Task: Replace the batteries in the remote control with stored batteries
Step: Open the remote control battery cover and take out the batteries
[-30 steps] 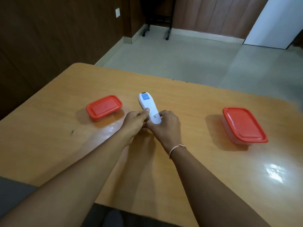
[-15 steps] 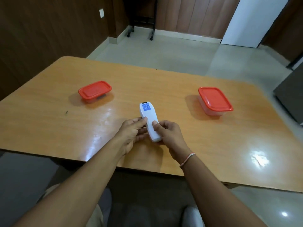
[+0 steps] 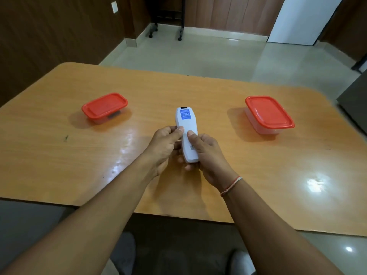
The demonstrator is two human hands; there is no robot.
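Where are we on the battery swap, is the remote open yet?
Nothing looks done. Both hands, left and right, grip the remote back-side up, thumbs on its still-closed back. Both red-lidded boxes, left and right, remain shut. Opening, swapping, closing remain.

Both forearms are bare from the near edge of the frame to the wrists, with no sleeve showing on either. The left hand [image 3: 164,147] carries no ring, watch or band. The right hand [image 3: 208,153] is likewise without rings, but its wrist wears a thin thread bracelet [image 3: 231,186] of twisted red, orange and pale strands, wound once round and lying slightly slack. The fingernails that show are short and unpainted. Low in the frame, between the arms, the lap is covered by dark grey trousers [image 3: 178,259], with lighter grey cloth at either side; its details are too blurred to tell.
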